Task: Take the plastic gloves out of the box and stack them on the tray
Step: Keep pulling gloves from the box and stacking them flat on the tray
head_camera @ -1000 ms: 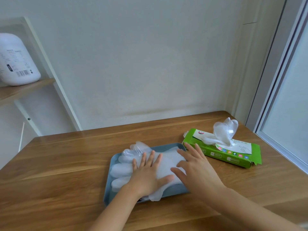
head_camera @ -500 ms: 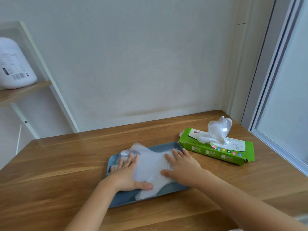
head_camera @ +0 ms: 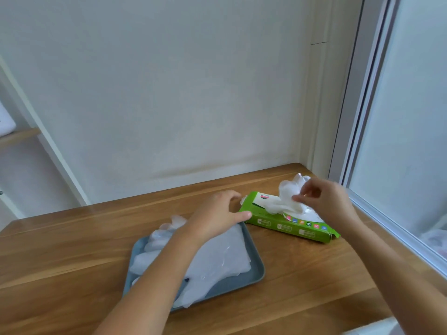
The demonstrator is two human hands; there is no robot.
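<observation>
A flat green glove box (head_camera: 285,224) lies on the wooden table, right of the blue-grey tray (head_camera: 256,274). A crumpled clear plastic glove (head_camera: 289,197) sticks up out of the box's top slot. My right hand (head_camera: 326,201) pinches that glove between thumb and fingertips. My left hand (head_camera: 217,213) hovers with spread, curled fingers at the box's left end, its thumb close to the box corner; I cannot tell if it touches. A stack of clear gloves (head_camera: 217,259) lies flat on the tray, partly hidden by my left forearm.
The table's back edge meets a white wall, and a window frame (head_camera: 358,117) runs along the right side. A wooden shelf (head_camera: 17,136) with a white container shows at the far left. Bare wood surrounds the tray.
Both hands have left the glove stack on the tray and moved right to the box. My right hand has taken hold of the glove sticking out of it.
</observation>
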